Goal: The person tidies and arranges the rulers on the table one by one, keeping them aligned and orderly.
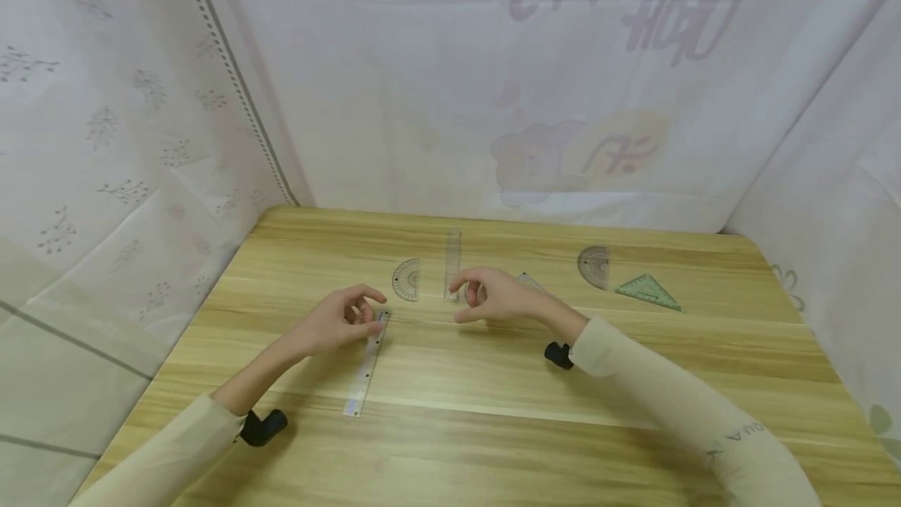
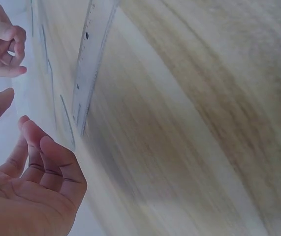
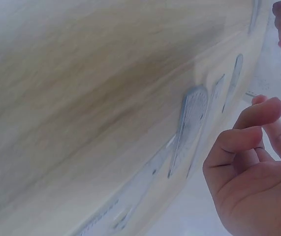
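My left hand [image 1: 338, 323] hovers at the far end of a clear ruler [image 1: 366, 374] on the table, thumb and fingers loosely bent. In the left wrist view a gap shows between the thumb and fingers, and the ruler [image 2: 93, 54] lies beyond them. The right hand [image 1: 500, 296] hangs loosely curled and holds nothing. Behind it lies a second clear ruler [image 1: 453, 257], its near end by the fingertips. A clear protractor [image 3: 192, 113] lies close by, mostly hidden behind the right hand in the head view. Another clear protractor [image 1: 406, 280] lies between the hands, farther back.
A clear set square [image 1: 529, 280] shows partly behind the right wrist. Farther right lie a protractor [image 1: 594, 266] and a green set square [image 1: 647, 290]. Black wrist devices [image 1: 263, 428] hang below both cuffs. Printed cloth [image 1: 422, 100] walls the wooden table's back and sides.
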A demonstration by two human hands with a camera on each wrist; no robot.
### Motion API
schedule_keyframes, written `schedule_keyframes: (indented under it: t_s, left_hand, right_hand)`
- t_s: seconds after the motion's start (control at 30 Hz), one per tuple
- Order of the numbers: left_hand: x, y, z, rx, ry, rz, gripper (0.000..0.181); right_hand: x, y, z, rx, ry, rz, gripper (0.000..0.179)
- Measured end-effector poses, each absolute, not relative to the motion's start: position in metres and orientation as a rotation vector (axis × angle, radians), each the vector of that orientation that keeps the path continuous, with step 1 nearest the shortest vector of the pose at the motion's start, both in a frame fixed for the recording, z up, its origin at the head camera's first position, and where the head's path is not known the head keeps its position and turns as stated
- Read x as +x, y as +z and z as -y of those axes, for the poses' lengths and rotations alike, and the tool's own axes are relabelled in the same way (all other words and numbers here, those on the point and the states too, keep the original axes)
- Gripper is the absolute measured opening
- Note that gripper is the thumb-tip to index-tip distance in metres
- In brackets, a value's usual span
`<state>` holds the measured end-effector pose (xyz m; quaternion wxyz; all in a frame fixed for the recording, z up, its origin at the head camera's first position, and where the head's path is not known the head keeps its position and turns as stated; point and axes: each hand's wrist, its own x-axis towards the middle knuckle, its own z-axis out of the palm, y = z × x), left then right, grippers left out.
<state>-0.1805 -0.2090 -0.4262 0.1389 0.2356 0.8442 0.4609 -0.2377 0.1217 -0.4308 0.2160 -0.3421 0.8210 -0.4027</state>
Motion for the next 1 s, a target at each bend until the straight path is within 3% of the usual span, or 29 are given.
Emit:
schedule_keyframes:
  t_s: [0.57, 1.0]
  left_hand:
    - [-0.205, -0.435, 0.205, 0.590, 1.363, -2.450, 0.056]
    - [-0.229, -0.437, 0.193, 0.563, 1.252, -2.519, 0.069]
  right_hand:
    - [-0.237, -0.422, -0.149, -0.899, -1.109, -2.358, 0.069]
    - [-0.259, -0.421, -0.132, -0.900, -1.033, -2.392, 0.077]
